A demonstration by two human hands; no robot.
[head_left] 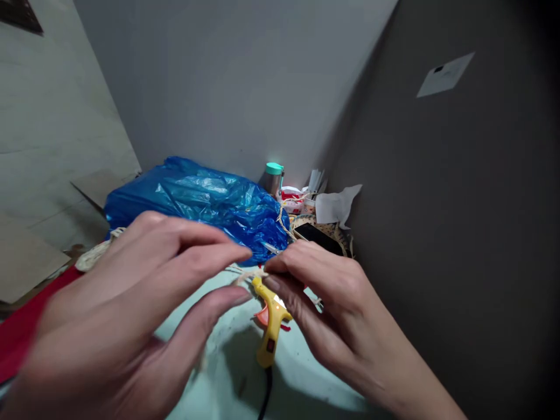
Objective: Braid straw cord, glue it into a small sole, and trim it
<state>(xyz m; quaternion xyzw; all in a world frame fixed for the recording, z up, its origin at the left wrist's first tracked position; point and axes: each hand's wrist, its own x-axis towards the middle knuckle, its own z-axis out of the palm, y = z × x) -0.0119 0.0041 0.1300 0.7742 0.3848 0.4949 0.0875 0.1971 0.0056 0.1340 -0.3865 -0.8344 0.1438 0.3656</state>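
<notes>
My left hand [144,286] is open, its thumb and forefinger spread with a gap between them. My right hand [326,297] is closed, thumb and forefinger pinching the end of a pale piece of twine [249,274]. The twine reaches from that pinch toward the gap in my left hand, and frayed strands show there. Below and behind the fingers a yellow glue gun [273,326] lies on the light green tabletop [210,385], its black cord running toward me. Something orange-red [262,316] sits beside the glue gun, partly hidden by it.
A blue plastic bag [192,192] fills the back of the table. Behind it stands a flask [273,178] with a turquoise lid. A phone [318,239] rests on a patterned basket [301,221] near the right wall. Coiled cord [94,254] lies at left.
</notes>
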